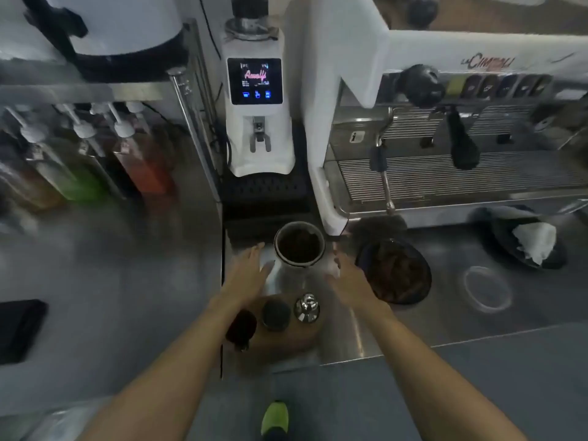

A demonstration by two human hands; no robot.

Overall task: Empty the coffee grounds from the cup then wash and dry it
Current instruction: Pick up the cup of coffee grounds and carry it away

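Observation:
A tall steel cup stands on the counter in front of the grinder, its mouth showing dark coffee grounds. My left hand is at the cup's left side with straight fingers, and my right hand is at its right side, fingers also extended. Both hands flank the cup; motion blur hides whether they touch it. Neither hand holds anything.
A white grinder stands behind the cup, an espresso machine to the right. A dark bowl of grounds sits right of my right hand. A wooden stand with tamping tools is just before the cup. Syrup bottles line the left.

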